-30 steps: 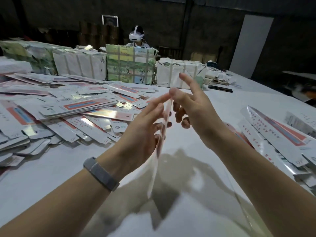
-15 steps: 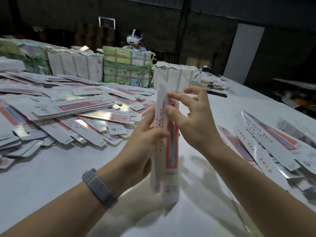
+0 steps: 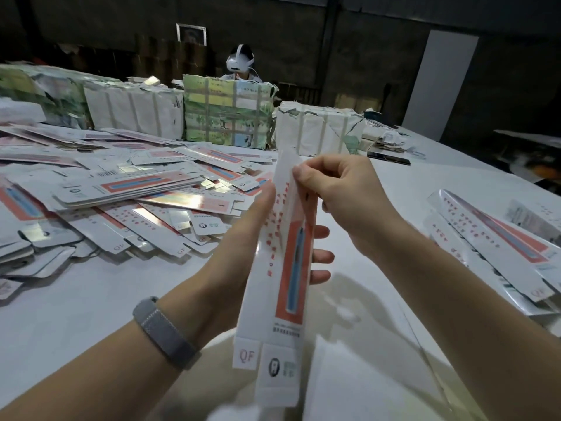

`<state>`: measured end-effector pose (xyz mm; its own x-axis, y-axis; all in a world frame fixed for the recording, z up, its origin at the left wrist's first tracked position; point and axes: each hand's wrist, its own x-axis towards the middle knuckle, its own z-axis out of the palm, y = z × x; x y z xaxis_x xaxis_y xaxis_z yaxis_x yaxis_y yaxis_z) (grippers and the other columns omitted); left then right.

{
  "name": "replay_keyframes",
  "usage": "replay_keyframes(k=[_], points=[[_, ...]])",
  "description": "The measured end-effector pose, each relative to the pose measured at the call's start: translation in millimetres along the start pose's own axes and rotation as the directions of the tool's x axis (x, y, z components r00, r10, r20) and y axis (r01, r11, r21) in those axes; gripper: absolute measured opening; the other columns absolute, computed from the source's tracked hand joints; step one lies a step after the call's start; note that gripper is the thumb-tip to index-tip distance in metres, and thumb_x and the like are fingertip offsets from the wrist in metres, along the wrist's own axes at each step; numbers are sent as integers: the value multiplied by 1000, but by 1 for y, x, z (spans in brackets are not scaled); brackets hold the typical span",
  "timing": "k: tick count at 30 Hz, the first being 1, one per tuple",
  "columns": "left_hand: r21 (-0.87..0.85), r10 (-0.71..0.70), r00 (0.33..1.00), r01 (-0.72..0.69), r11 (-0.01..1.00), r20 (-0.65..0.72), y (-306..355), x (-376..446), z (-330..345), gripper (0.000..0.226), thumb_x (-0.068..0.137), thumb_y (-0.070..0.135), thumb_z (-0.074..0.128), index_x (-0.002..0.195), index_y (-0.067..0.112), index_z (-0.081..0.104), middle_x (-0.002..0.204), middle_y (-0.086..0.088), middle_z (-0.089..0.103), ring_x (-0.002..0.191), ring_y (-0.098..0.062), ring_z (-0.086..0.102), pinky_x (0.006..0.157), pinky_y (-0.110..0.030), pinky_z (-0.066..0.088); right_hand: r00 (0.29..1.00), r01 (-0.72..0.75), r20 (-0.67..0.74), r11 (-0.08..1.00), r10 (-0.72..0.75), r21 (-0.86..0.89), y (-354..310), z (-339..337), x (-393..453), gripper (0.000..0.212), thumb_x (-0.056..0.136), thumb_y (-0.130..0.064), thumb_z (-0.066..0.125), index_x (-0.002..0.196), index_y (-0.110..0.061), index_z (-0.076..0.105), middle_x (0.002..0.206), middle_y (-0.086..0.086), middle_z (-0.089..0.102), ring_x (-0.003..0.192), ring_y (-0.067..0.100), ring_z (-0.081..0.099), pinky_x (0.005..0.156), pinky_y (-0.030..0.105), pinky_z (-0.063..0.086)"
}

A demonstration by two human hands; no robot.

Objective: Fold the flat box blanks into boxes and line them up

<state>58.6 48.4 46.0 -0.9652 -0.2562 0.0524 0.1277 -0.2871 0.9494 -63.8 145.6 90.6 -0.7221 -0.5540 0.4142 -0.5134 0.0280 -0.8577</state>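
wristband: grey mesh band [image 3: 165, 332] on left wrist, nearest the camera.
box blank: long narrow toothbrush box blank [image 3: 280, 268] held up in the air above the table, between both hands; white with red panel and blue brush picture; long axis runs near-to-far, top end tipped away; bottom flaps (QF flap, tooth-logo flap) hang loose at the near end.
left hand: left hand [image 3: 243, 247] wraps the blank's middle from the left, thumb along the left face, three fingertips showing past the right edge; holding it.
right hand: right hand [image 3: 340, 202] just right of the far top end, fingers curled, thumb and forefinger pinching the top edge.
key relation: top end sits at the right hand, body in the left; right hand nearer the end being worked. Judgement: tube looks partly squared up, top closure likely next, bottom flaps not yet tucked.
table: white table [image 3: 76, 314], glossy, shadow of arms under the blank.
right pile: few flat blanks [image 3: 491, 241] lying at right, well apart from hands; cannot tell if any are folded.
left pile: big loose heap of flat blanks [image 3: 127, 189] at left, overlapping, some foil-backed.
containers: wrapped paper bundles [image 3: 227, 112] in a row at the far table edge, strapped with tape, some torn open; contents hidden, likely more blanks.
phone-like item: dark flat object [image 3: 388, 158] near the right bundle, too small to tell.
background: person wearing a white headset [image 3: 239, 60] behind the bundles; dark wall, pale door panel [image 3: 440, 83].
lined-up boxes: none visible in view.
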Motion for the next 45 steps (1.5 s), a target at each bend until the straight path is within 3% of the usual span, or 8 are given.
replay_keyframes(k=[4, 14, 24, 27, 31, 34, 37, 45], points=[[-104, -51, 996, 59, 993, 76, 4, -3, -2, 51, 88, 54, 49, 115, 17, 73, 111, -19, 74, 98, -37, 74, 71, -43, 63, 999, 5, 46, 1000, -6, 15, -1, -2, 2, 18, 93, -15, 68, 76, -11, 70, 56, -13, 59, 52, -4, 52, 50, 8, 38], [61, -46, 995, 40, 997, 91, -3, 5, -4, 82, 92, 73, 19, 123, 13, 66, 106, -15, 74, 79, -28, 72, 67, -37, 61, 974, -109, 196, 993, 116, -47, -12, -14, 5, 19, 96, -15, 61, 93, 3, 67, 76, 9, 56, 63, 8, 48, 55, 16, 35], [-31, 18, 994, -15, 999, 108, -9, 7, 4, 71, 76, 55, 72, 131, 15, 52, 87, -7, 60, 65, -15, 58, 60, -30, 56, 979, -94, 186, 994, 81, 58, -14, -13, 5, 16, 93, -18, 66, 78, -13, 67, 69, -6, 62, 70, 9, 50, 66, 27, 38], [33, 91, 994, -93, 995, 55, -12, 8, -1, 63, 63, 35, 82, 119, 19, 57, 86, -3, 64, 73, -12, 63, 73, -30, 59, 997, -45, 62, 987, 36, 155, -6, -3, 2, 9, 92, -24, 68, 85, -19, 66, 68, -12, 59, 66, 5, 50, 63, 26, 38], [-62, 57, 998, -55, 997, 29, -11, 7, -3, 26, 65, 22, 70, 90, 16, 75, 79, -8, 63, 62, -15, 61, 59, -26, 55, 995, -80, 78, 974, 65, 211, 5, 16, -5, 12, 96, -33, 60, 107, -27, 60, 91, 3, 61, 74, 15, 54, 58, 27, 42], [-131, 72, 994, -83, 988, -85, -10, 12, -7, 52, 68, 22, 66, 118, 13, 56, 75, -8, 67, 56, -17, 66, 50, -29, 55, 991, -62, 128, 951, 23, 304, 8, 24, -9, 22, 99, -33, 51, 119, -38, 57, 110, 15, 67, 86, 18, 67, 75, 39, 58], [-98, 193, 959, -216, 971, -209, -13, 19, -11, 58, 69, 23, 67, 119, 32, 39, 74, -1, 72, 60, -21, 70, 54, -31, 57, 991, -71, 131, 918, 21, 390, 12, 29, -14, 27, 104, -33, 40, 116, -51, 56, 103, -5, 73, 86, 10, 69, 81, 34, 58], [175, 402, 908, -379, 909, -117, -21, 26, -11, 69, 78, 23, 56, 135, 44, 21, 101, 3, 75, 82, -19, 76, 68, -27, 59, 998, -55, 56, 913, 35, 404, 17, 40, -23, 37, 104, -31, 47, 139, -43, 43, 102, 3, 67, 89, 17, 73, 74, 31, 61]])
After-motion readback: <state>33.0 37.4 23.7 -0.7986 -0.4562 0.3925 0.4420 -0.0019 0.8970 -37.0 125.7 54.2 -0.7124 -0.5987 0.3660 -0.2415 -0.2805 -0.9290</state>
